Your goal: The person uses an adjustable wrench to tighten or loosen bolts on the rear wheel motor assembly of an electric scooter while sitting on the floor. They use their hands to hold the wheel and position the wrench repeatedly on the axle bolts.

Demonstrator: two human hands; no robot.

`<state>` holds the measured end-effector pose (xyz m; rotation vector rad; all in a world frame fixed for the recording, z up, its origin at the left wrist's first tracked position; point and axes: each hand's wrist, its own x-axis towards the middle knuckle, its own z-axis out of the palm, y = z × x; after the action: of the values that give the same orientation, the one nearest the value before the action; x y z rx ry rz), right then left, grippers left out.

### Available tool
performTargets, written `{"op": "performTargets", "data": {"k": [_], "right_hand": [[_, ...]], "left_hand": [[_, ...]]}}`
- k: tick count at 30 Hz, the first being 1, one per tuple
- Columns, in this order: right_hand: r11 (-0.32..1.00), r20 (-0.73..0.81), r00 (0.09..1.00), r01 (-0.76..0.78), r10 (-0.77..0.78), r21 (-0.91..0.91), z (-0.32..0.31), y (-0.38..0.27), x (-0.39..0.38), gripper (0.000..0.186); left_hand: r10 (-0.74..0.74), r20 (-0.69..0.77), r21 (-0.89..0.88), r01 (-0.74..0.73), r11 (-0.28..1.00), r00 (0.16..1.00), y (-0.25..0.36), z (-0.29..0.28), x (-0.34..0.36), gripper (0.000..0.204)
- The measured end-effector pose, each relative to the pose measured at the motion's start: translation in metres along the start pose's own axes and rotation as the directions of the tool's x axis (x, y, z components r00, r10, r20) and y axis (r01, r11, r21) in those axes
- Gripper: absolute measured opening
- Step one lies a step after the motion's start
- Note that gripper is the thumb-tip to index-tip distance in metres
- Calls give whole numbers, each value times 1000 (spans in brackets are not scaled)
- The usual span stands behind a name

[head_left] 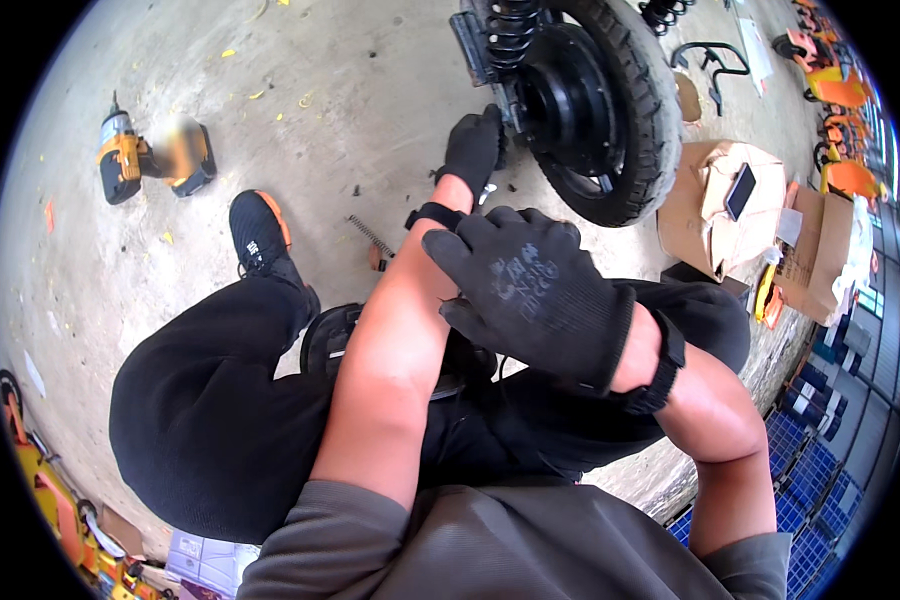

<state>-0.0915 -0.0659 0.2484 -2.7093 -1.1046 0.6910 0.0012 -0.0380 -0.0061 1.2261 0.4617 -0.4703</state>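
Observation:
My left hand, in a black glove, reaches forward to the hub side of a black wheel with a knobby tyre. Its fingers are curled beside the lower end of the shock absorber's mount, and whatever lies in them is hidden. Closer to me, my right hand, also gloved, hangs over my left forearm with its back upward. Thumb and forefinger are spread apart there, the other fingers bend down, and nothing shows in its grasp. A black coil-spring shock absorber stands beside the wheel.
On the concrete floor at left lie a yellow-and-black cordless power tool and a battery pack. A thin spring lies near my left forearm. To the right are a cardboard box with a phone on it and a black bent-tube frame.

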Motion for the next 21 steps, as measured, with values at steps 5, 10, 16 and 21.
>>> {"op": "performTargets", "data": {"k": [5,10,16,21], "right_hand": [[999,-50,998,29,-28,35,13,15,0,46],[986,-414,910,62,7,152,-11,80,-12,46],[788,-425,724,-267,544,554,-55,130,-17,46],[941,-640,715,-337,282,37,-48,151,-24,69]], "left_hand": [[95,17,-212,-89,973,995,9,-10,-9,20],[35,48,-274,-20,962,998,19,-11,-20,20],[504,28,24,-505,863,863,-29,-20,20,20],[110,107,-181,-90,979,988,-14,-15,13,17]]}}
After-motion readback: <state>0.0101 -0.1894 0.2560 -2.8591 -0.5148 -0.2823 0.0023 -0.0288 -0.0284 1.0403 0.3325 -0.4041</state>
